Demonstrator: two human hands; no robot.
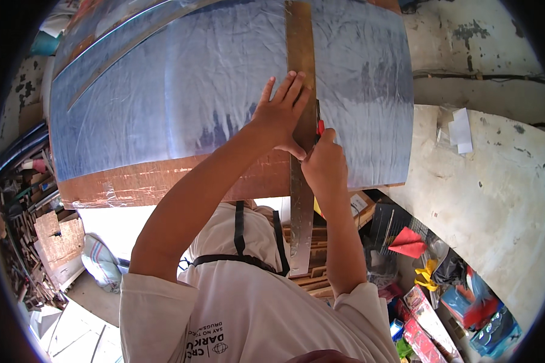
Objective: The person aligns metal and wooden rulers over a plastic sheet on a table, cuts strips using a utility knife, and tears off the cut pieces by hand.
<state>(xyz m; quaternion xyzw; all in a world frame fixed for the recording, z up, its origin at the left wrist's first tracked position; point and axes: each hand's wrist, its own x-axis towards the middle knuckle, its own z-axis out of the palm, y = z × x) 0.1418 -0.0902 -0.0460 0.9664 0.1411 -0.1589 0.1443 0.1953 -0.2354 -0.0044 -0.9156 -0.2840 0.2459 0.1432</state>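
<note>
Blue-grey plastic sheeting (212,91) lies flat over a brown board (163,178) on the surface. A long metal straightedge (301,54) runs across it and overhangs the near edge. The left hand (283,115) presses the straightedge down, fingers (293,85) spread flat. Just beside its right edge, the right hand (323,163) is clenched around a red-handled cutter (320,126). The sheet's far and left stretches lie open; a pale wall ledge (496,199) borders the right.

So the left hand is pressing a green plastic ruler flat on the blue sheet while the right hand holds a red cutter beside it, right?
Not quite: the head view shows a long metal straightedge, not green plastic. The left hand presses it on the blue sheet; the right hand holds the red cutter beside it.
</note>
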